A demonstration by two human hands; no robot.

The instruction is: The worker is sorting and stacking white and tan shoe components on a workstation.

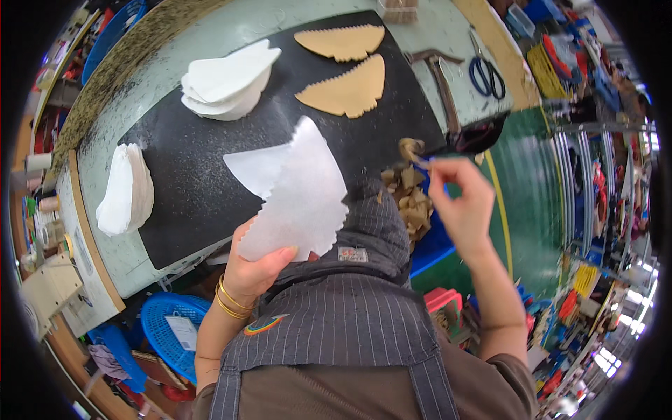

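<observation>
My left hand [260, 269] grips a white sheet piece with a zigzag edge [304, 192], tilted up over the near side of the black mat. Behind it shows another white piece [257, 166]; whether it lies on the mat or is held too, I cannot tell. Out to the right, my right hand [463, 199] pinches a curled tan paper strip [411, 147] between thumb and fingers. Below that strip, tan paper scraps [414, 210] fill a blue bin [437, 248] beside my lap.
On the black mat [189, 164] lie two tan zigzag-edged pieces [346, 89] and a white stack [227, 82]. A second white stack [127, 189] sits at the mat's left edge. A hammer [442, 87] and scissors [486, 77] rest at the right. A blue basket [168, 325] stands lower left.
</observation>
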